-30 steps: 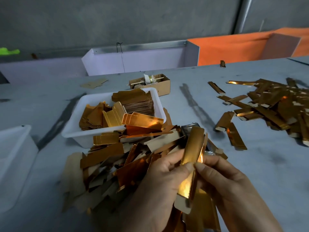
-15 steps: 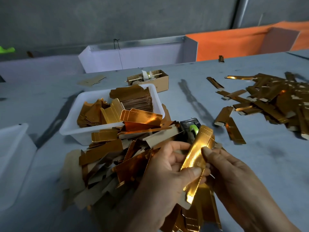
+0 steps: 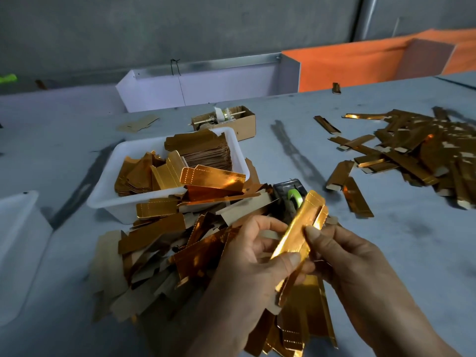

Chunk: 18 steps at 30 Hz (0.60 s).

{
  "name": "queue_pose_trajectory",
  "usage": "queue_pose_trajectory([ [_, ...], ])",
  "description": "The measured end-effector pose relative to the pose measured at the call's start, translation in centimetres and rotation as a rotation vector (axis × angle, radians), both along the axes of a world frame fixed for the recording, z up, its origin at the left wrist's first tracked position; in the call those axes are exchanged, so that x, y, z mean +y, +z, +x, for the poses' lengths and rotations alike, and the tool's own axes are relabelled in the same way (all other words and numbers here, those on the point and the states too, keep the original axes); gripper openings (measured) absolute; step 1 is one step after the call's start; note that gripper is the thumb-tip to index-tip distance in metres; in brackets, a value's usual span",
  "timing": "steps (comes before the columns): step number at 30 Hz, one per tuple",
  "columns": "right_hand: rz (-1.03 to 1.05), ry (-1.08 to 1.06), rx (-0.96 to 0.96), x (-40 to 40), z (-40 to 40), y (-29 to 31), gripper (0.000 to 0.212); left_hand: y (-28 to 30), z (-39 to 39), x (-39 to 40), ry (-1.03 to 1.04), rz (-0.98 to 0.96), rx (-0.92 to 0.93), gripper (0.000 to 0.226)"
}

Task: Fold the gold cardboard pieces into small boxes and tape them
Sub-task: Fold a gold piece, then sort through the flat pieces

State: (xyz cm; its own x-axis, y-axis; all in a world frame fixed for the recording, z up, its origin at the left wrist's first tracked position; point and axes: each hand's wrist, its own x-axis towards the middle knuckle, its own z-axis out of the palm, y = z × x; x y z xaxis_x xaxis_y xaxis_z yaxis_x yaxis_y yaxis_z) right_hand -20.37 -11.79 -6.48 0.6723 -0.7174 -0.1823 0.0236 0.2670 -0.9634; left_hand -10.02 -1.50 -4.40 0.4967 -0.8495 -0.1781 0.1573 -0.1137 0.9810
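Item: gold cardboard piece (image 3: 296,235), half-folded, above the tabletop (image 3: 386,253). Your left hand (image 3: 247,269) and right hand (image 3: 342,256) pinched it (thumbs on top). Risk: uneven pressure could have creased it crookedly.

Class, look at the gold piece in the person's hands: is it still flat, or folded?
Folded. The gold piece has its long sides bent up into a narrow trough, pinched by the left hand and right hand.

The gold piece (image 3: 300,229) I pinch between my thumbs is long, narrow, half-folded, tilted up away from me. Flat pieces (image 3: 164,243) lie heaped left of my fingers; folded boxes (image 3: 417,148) lie far right.
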Motion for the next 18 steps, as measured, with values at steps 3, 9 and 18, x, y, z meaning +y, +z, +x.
queue_pose_trajectory([
  [3, -0.016, -0.019, 0.024, 0.1, 0.0, 0.0, 0.025, -0.5, -0.2, 0.0, 0.002, 0.02, -0.051, 0.039],
  [9, -0.004, 0.088, 0.039, 0.3, -0.4, -0.5, 0.026, -1.3, -0.1, 0.1, -0.014, 0.091, 0.014, 0.038],
  [18, 0.375, 0.005, 0.062, -0.7, -0.7, -1.7, 0.032, 0.8, 0.7, 0.4, -0.367, 0.298, -0.091, 0.019],
])
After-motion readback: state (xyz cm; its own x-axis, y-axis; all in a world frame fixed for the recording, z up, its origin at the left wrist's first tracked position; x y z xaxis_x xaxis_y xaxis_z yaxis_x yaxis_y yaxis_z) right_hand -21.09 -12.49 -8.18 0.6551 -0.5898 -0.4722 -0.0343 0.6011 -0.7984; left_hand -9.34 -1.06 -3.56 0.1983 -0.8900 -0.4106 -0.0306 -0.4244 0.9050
